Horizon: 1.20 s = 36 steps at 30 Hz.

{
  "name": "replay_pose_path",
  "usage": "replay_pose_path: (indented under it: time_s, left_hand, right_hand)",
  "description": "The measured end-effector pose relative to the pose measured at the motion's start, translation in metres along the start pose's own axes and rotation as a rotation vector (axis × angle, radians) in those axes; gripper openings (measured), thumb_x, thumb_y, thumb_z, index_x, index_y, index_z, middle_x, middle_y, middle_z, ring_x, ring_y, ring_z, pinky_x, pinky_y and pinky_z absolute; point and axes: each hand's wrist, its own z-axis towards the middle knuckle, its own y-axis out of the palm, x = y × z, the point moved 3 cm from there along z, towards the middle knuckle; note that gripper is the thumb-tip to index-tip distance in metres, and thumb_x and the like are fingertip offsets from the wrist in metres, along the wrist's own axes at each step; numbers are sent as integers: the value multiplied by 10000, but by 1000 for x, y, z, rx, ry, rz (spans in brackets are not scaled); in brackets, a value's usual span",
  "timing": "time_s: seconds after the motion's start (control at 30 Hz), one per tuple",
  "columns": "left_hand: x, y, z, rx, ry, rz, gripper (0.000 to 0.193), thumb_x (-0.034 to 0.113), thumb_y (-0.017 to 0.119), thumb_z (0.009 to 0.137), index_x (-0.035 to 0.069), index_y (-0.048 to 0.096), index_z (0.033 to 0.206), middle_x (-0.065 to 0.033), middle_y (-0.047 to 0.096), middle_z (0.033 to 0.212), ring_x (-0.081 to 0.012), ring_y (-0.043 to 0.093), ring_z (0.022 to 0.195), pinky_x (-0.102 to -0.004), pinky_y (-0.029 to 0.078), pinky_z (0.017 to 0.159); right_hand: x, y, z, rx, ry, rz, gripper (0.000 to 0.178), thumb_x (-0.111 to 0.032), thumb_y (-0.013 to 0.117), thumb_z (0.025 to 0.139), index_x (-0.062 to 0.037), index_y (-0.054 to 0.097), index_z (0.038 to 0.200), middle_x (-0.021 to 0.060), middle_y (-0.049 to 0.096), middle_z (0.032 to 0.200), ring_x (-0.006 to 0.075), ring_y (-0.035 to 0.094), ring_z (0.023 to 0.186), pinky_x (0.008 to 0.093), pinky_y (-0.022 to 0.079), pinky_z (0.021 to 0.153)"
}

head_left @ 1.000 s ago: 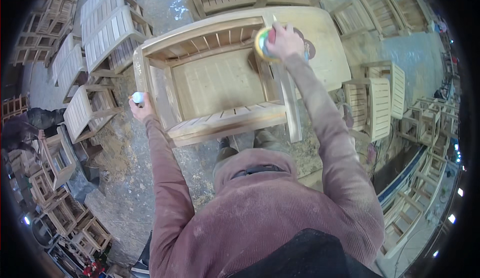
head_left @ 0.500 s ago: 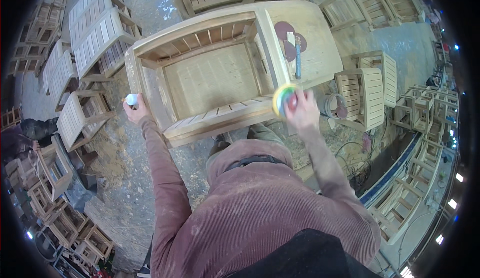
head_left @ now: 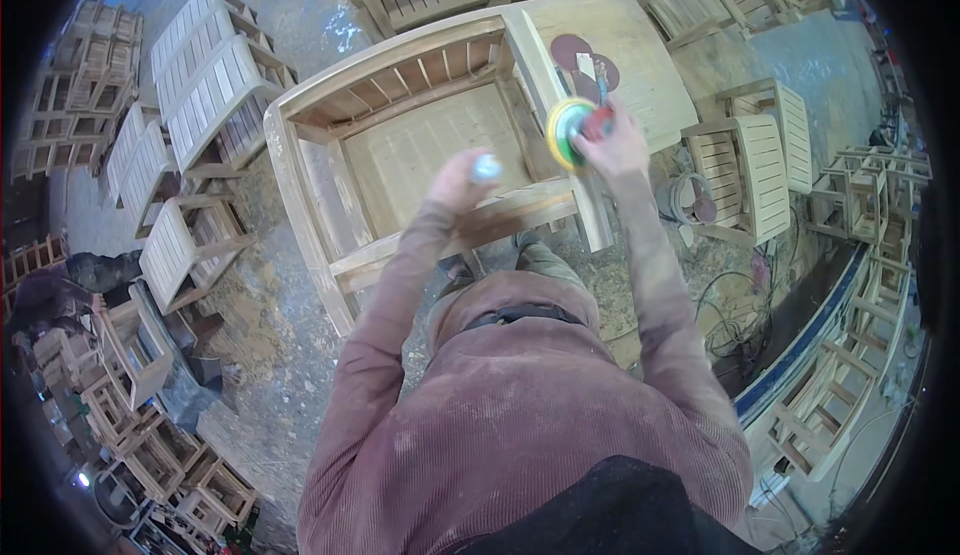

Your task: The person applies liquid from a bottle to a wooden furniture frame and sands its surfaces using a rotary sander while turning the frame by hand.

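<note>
In my right hand [head_left: 618, 145] is a round tool [head_left: 570, 133] with a yellow rim, a green face and a red grip. It is held up at the near right corner of a slatted wooden furniture frame [head_left: 548, 65]; contact is unclear. My left hand [head_left: 458, 183] closes around a small white-and-blue object [head_left: 487, 167], blurred, its kind unclear. That hand is over the frame's near rail [head_left: 450, 240]. The frame lies on a pale work board [head_left: 650, 65], its slats on the far side. Maroon sanding discs [head_left: 572, 51] rest on the board, near a slim blue-handled tool [head_left: 601, 83].
Slatted wooden chairs or stools [head_left: 225, 95] stand to the left, and more [head_left: 750, 170] at the right. A bucket [head_left: 688, 198] sits below the board's right corner. Cables [head_left: 735, 305] lie on the floor. Another person's dark sleeve [head_left: 50, 290] shows at far left.
My left hand has come right, from the frame's left end to above its near rail, with the small object. My right hand has risen slightly with the round tool. The frame appears turned or tilted.
</note>
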Motion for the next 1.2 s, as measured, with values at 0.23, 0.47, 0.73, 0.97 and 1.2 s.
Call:
replay_pose_path:
  time_s: [0.23,0.47,0.73,0.97,1.2]
  left_hand:
    - [65,49,20,-233,398,409,415,335,653,777,200,544,1154,-83,528,1006,-264,527,990,-383,484,790]
    - [77,50,23,-259,399,624,412,355,637,785,194,544,1152,-85,516,963,-267,528,963,-397,500,731]
    - [93,49,23,-283,395,676,398,344,617,805,185,520,1157,-105,504,987,-280,529,964,-406,504,718]
    - [99,48,19,-307,366,675,391,321,622,807,174,511,1152,-113,501,996,-289,528,984,-420,510,711]
    - [103,50,14,-247,358,672,370,274,656,785,162,481,1091,-96,491,961,-270,532,953,-415,500,699]
  right_hand:
    - [99,-46,-127,368,339,126,672,-282,816,563,-80,519,1131,137,579,1066,295,571,983,377,452,879]
    - [134,-50,-185,482,540,164,651,-254,825,550,-75,535,1105,138,595,1052,296,580,982,379,450,871]
    - [136,-47,-184,509,473,183,655,-270,824,548,-79,534,1104,141,589,1067,296,577,989,384,451,872]
    - [128,-44,-179,489,440,170,677,-277,826,541,-87,523,1116,139,584,1065,306,575,982,389,452,870]
    - [119,-44,-179,441,451,185,685,-278,823,548,-89,512,1128,140,573,1078,304,565,1000,392,447,877]
